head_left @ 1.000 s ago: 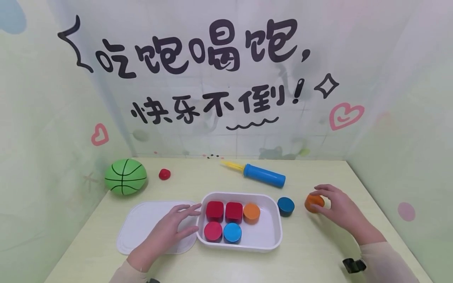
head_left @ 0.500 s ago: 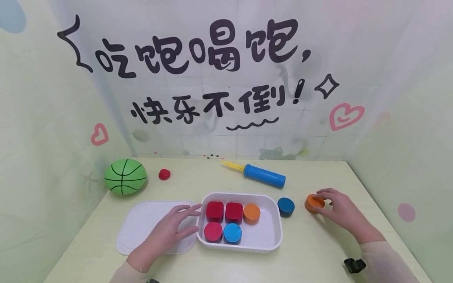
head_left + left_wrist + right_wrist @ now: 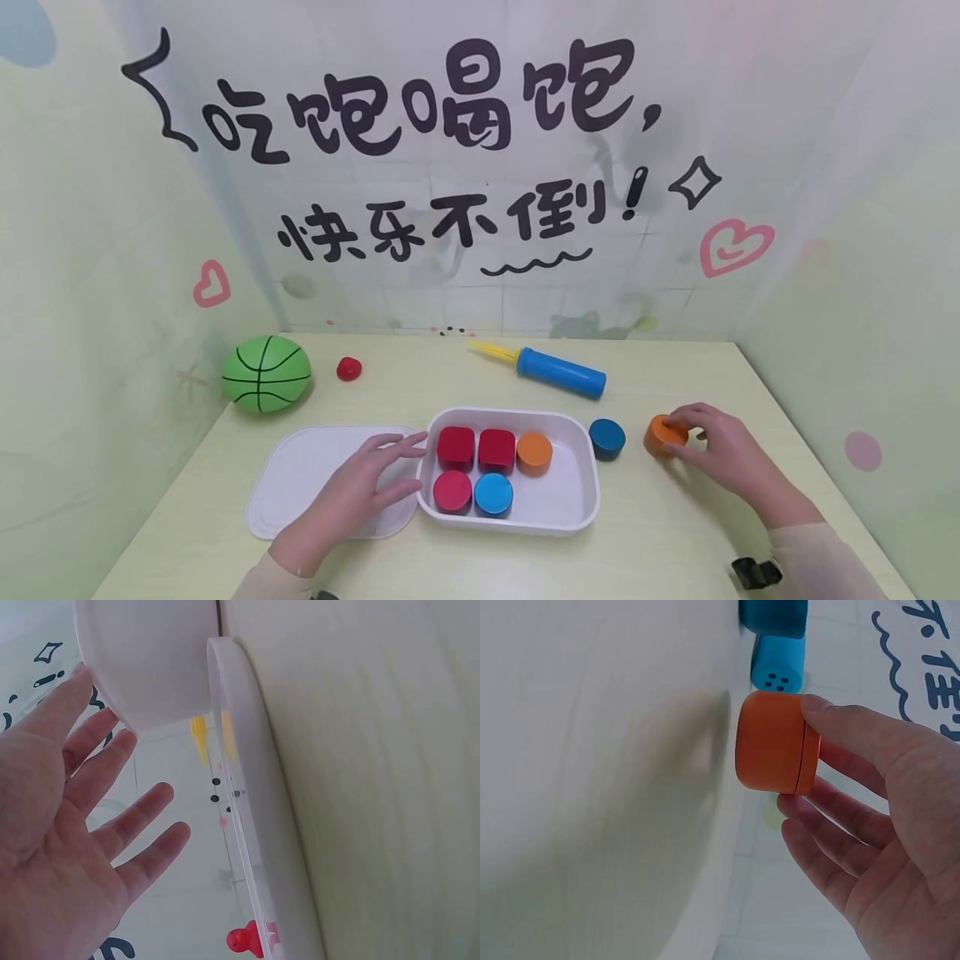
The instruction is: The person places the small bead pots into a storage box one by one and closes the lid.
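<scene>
My right hand (image 3: 722, 442) pinches an orange round tub (image 3: 772, 742) between thumb and fingers at the right of the table. A seam near its top shows in the right wrist view; whether it touches the table I cannot tell. My left hand (image 3: 356, 487) lies with fingers spread at the left rim of a white box (image 3: 577, 521), its fingertips at the wall. Inside the box stand two red square-topped tubs (image 3: 455, 446), a red round tub (image 3: 452, 490), a light blue round tub (image 3: 493, 493) and an orange round tub (image 3: 534, 450).
A dark blue round tub (image 3: 607, 437) stands just right of the box. The white lid (image 3: 300, 479) lies under my left hand. Behind are a blue hand pump (image 3: 561, 372) with a yellow nozzle, a small red toy (image 3: 348, 368) and a green ball (image 3: 266, 373).
My right hand's fingers have shifted slightly down and right around the orange tub, which has tilted a little. The left hand and the box keep their places.
</scene>
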### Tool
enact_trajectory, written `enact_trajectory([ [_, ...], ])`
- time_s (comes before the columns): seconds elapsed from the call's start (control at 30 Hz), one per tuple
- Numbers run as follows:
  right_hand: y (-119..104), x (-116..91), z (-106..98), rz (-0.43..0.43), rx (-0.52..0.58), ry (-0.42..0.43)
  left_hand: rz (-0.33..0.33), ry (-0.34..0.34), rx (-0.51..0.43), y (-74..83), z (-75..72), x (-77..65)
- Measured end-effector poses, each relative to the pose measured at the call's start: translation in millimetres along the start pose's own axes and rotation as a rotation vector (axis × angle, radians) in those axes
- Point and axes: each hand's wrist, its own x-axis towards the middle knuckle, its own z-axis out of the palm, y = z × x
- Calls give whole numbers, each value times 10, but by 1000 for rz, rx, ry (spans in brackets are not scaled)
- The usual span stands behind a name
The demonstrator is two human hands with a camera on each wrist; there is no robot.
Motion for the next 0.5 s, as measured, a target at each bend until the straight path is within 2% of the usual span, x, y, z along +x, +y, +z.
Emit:
enact_trajectory([
  [0.23,-181,-75,-84,-83,-41,68,8,8,-5,4,8,4],
  [0.5,-543,-140,-182,-174,-50,139,8,7,-3,-3,6,8],
])
